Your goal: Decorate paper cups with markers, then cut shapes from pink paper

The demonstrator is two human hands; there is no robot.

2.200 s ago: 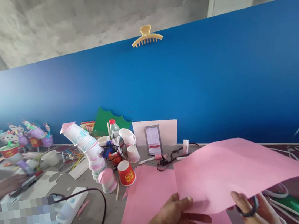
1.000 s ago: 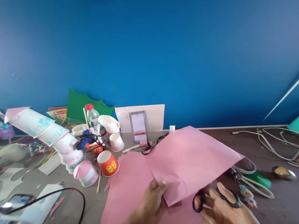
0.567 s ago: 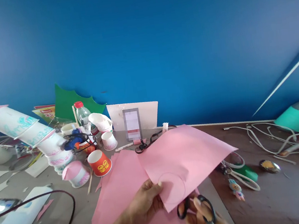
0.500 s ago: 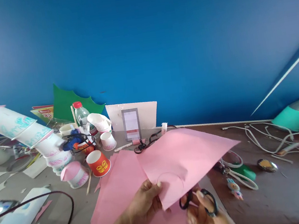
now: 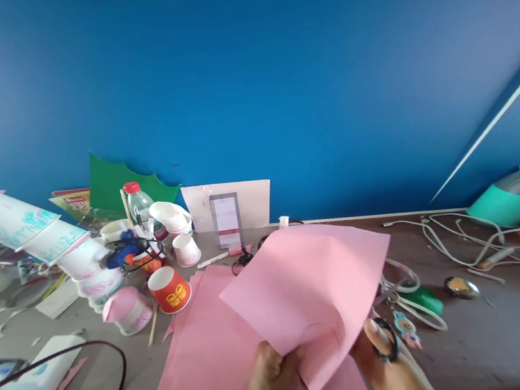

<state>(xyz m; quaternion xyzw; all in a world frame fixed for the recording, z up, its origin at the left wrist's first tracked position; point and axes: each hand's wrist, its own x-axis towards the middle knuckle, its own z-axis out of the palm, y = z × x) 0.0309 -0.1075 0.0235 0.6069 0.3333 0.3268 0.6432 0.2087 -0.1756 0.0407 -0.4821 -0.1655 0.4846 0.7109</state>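
Observation:
A pink sheet of paper (image 5: pixel 311 278) is raised over the table, bent near its lower edge. Part of a drawn circle shows on it. My left hand (image 5: pixel 280 374) pinches the sheet's lower left edge between thumb and fingers. At the sheet's right edge is my right hand (image 5: pixel 388 371), its thumb through a black handle loop of the scissors (image 5: pixel 390 340). The blades are hidden behind the sheet, so I cannot tell whether they touch it. Beneath lies a stack of pink paper (image 5: pixel 201 360).
A red paper cup (image 5: pixel 170 289) and a pink-topped cup (image 5: pixel 128 311) stand left of the stack. Further left leans a tower of joined white cups (image 5: pixel 51 233). White cables (image 5: pixel 447 239), a keychain figure (image 5: pixel 405 324) and a shiny round object (image 5: pixel 460 287) lie to the right.
The raised sheet has turned and bent, its right corner moving left. My right hand with the scissors has shifted right, around the sheet's edge. My left hand still grips the paper, slightly lower.

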